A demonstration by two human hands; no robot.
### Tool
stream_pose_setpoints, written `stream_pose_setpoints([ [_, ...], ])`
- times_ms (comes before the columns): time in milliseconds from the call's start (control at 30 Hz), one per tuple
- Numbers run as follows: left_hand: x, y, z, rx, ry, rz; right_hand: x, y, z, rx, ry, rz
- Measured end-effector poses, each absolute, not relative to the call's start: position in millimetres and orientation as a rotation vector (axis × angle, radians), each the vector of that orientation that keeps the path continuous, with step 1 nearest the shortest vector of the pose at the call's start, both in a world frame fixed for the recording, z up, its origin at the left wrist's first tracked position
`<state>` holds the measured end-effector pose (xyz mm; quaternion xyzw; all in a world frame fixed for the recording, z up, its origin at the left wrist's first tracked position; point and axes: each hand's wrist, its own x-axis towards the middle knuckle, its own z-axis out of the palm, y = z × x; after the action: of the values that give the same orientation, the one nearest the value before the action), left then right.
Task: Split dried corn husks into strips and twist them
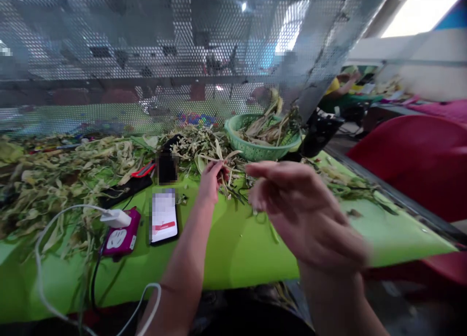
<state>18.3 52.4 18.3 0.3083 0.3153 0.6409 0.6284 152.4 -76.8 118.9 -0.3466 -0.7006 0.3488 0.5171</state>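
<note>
My left hand (215,177) is closed around a small bunch of pale dried leaf strips (221,156), just above the green table. Some strips stick up and fan out over the fingers, and thin ends hang below. To the right and closer to me, my right hand (299,209) is raised over the table, blurred by motion. Its fingers are half bent and apart, with nothing visible between them. Behind my hands, a heap of dried plant pieces (199,143) lies beside a light green plastic basket (248,151) holding dry stalks and leaves.
Dried leaves (83,165) cover the table's left side. A lit phone (163,219), a purple power block (122,238) with a white plug and looping cable, and a red-orange cutter (144,169) lie nearby. Perforated metal (146,58) stands behind. Red chairs (416,156) and a person (337,85) are at right.
</note>
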Motion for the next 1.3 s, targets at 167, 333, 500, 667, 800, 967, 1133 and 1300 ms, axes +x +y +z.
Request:
stream_pose_setpoints([
  [167,21.7,48.5,22.3,0.776,0.692,1.462,155.5,-1.5,93.0,-0.959,-1.714,0.909],
  [333,23.2,47.3,23.3,0.761,0.716,1.429,164.8,47.0,63.7,-1.037,-1.804,0.662],
  [500,23.1,49.8,20.0,0.739,0.745,1.397,169.7,58.3,64.5,-0.974,-1.955,0.490],
  [667,26.7,50.3,16.8,0.763,0.713,1.332,177.7,63.3,53.5,-0.975,-1.949,0.448],
  [800,30.9,49.0,15.1,0.849,0.784,1.290,185.3,64.8,45.3,-0.966,-1.905,0.484],
  [967,34.0,46.1,16.3,1.027,0.811,1.246,190.3,66.6,42.1,-0.993,-1.867,0.485],
  [1133,38.5,40.5,20.7,1.063,0.858,1.244,192.3,70.4,39.8,-0.998,-1.709,0.891],
  [1300,39.1,37.2,26.4,1.091,0.853,1.182,191.1,69.3,40.4,-0.964,-1.522,1.177],
])
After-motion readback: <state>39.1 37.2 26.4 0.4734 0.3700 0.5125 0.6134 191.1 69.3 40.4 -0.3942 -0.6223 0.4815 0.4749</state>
